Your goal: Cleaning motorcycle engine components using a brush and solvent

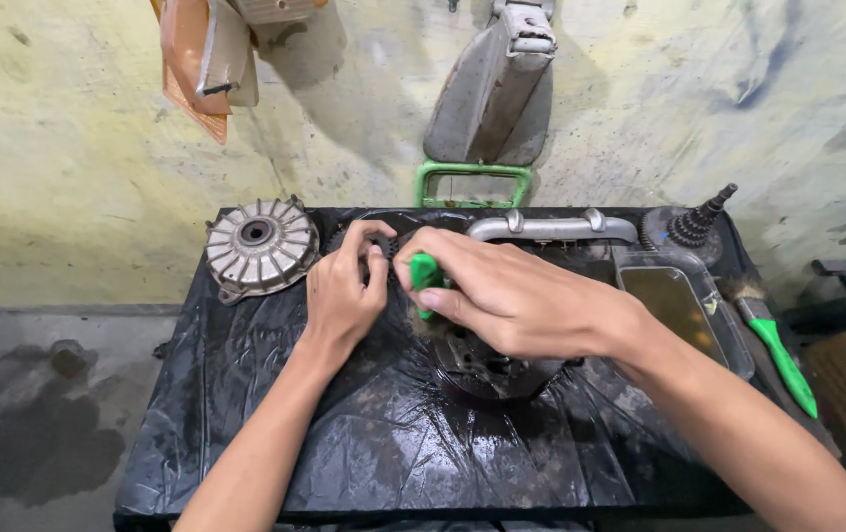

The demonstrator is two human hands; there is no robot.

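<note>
From the head camera, looking down, the person works at a counter (245,433) draped in wet, oily black plastic. The left hand (342,296) pinches a dark toothed ring (383,246), gripping it at its rim with thumb and fingers. The right hand (511,296) is clenched around a green-handled brush (425,276), whose green grip shows between the fingers, pressed right against the ring. Both hands meet just above a dark round metal part (497,369) that sits in a puddle of oil, mostly hidden under the right hand.

The step in hand looks like scrubbing the ring clean with the brush. The next move probably calls for turning the ring in the left fingers so a fresh stretch of teeth faces the bristles, with a firm grip, since everything looks slick.

Well to the left lies a ribbed grey hub (260,246). To the right stand a clear tray of brownish liquid (684,310), a second green-handled brush (778,355) and a stepped gear shaft (694,225). A grey metal bar (551,229) lies behind the hands.
</note>
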